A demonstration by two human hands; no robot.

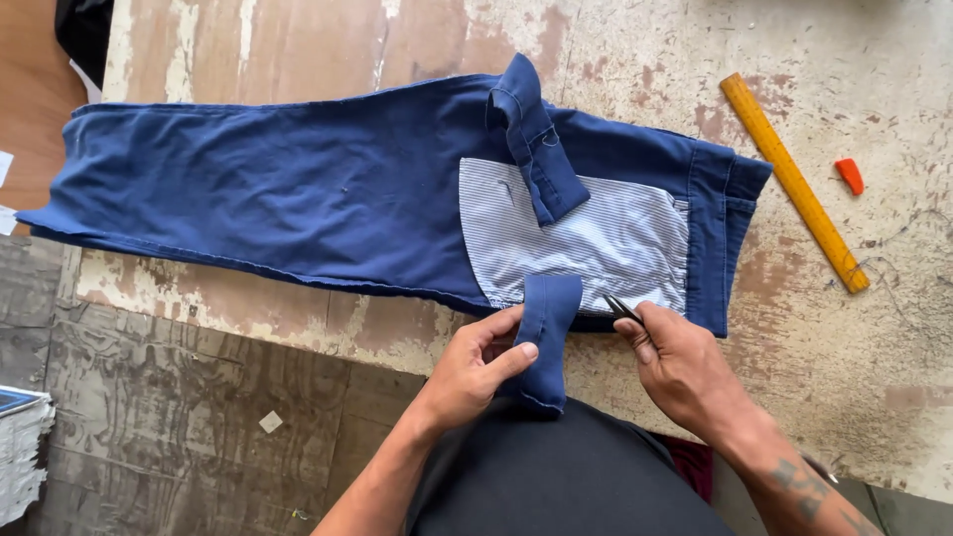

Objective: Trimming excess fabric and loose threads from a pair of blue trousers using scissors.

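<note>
Hands on a folded flap at the bench's near edge

The left hand [481, 359] pinched the soft navy cloth flap [547, 337] of the navy cotton trousers [298, 189]; the right hand [675, 359] gripped small metal snips [623, 309]. The flap looked limp and light, best held at its fold.

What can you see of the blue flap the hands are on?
The flap is a narrow strip of dark blue woven cloth, like the trousers it hangs from. It runs from the striped pocket lining over the table edge toward the person, its stitched end lowest. The left hand pinches its left side, thumb on top. The right hand, holding a small dark metal tool, sits just right of it.
</note>
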